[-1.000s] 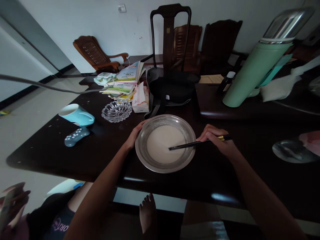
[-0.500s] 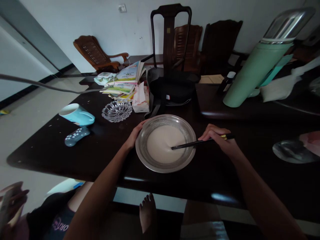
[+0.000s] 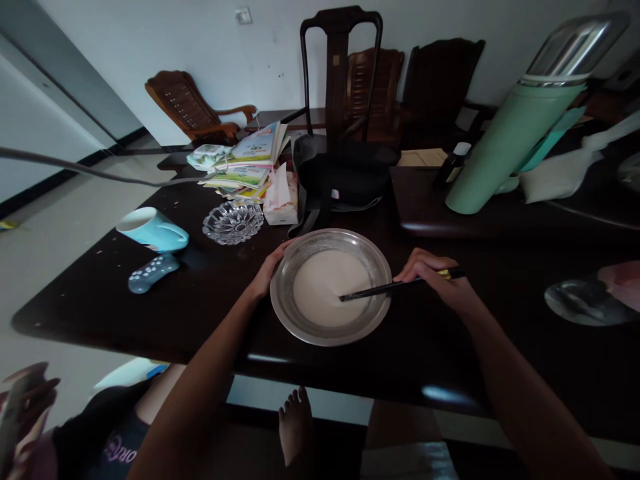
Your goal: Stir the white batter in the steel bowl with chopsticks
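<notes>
Head view: chopsticks [image 3: 385, 288] crosswise, tips leftward.

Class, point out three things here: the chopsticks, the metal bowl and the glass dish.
chopsticks [image 3: 373, 289]: head view, mid-shaft over the batter.
metal bowl [image 3: 285, 280]: head view, bare left rim.
glass dish [image 3: 233, 222]: head view, its centre.

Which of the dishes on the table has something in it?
The metal bowl between the hands holds pale batter; the glass dish beside it looks empty.

Right hand [image 3: 440, 283] grips chopsticks [image 3: 385, 288] (tips in batter); left hand [image 3: 267, 270] touches metal plate [image 3: 283, 313].
</notes>
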The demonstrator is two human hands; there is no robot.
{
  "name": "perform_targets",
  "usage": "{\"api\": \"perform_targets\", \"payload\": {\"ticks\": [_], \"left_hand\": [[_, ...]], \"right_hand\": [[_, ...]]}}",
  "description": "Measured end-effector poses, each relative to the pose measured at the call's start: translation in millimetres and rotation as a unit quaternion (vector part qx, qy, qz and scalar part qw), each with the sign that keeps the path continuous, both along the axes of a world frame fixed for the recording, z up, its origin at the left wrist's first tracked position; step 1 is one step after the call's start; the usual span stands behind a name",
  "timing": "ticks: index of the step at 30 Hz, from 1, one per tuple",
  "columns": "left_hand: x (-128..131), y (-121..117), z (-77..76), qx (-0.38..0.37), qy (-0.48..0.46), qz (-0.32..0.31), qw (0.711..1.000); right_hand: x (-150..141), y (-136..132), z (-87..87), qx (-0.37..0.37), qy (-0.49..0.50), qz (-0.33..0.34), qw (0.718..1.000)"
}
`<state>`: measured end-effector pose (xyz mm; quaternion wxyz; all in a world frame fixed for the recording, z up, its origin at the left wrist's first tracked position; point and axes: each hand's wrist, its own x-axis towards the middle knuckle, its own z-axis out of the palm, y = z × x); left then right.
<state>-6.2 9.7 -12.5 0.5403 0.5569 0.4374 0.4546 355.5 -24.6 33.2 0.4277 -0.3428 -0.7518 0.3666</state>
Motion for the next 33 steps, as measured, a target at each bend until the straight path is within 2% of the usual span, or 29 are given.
{"api": "perform_targets", "payload": {"ticks": [6, 9, 12, 16, 19, 21, 24, 26, 28, 33], "left_hand": [[1, -1, 2.9, 0.004, 0.01, 0.002, 1.0], [1, -1, 2.4, 0.0, 0.006, 0.007, 1.0], [1, -1, 1.9, -0.006, 0.008, 0.011, 1.0], [1, -1, 2.6, -0.01, 0.014, 0.01, 1.0], [1, -1, 3.1, 0.003, 0.028, 0.006, 1.0], [1, -1, 3.0, 0.008, 0.028, 0.005, 1.0], [1, 0, 2.2, 0.009, 0.02, 0.006, 1.0], [1, 0, 1.5, 0.006, 0.017, 0.005, 1.0], [1, 0, 0.8, -0.001, 0.012, 0.004, 1.0], [1, 0, 2.1, -0.003, 0.015, 0.007, 1.0]], "right_hand": [[-22, -1, -11.6, 0.059, -0.062, 0.064, 0.994], [-13, 2, -8.9, 0.056, -0.063, 0.01, 0.996], [3, 3, 0.4, 0.023, -0.029, -0.046, 0.998], [1, 0, 4.4, 0.012, -0.011, 0.003, 1.0], [-16, -3, -3.1, 0.048, -0.045, 0.053, 0.996], [-23, -2, -8.5, 0.079, -0.059, 0.059, 0.993], [-18, 0, -9.9, 0.094, -0.058, 0.004, 0.994], [-8, 1, -6.0, 0.067, -0.036, -0.046, 0.996], [1, 1, -1.0, 0.037, -0.007, -0.056, 0.998], [-10, -3, -1.7, 0.023, -0.025, 0.029, 0.999]]}}
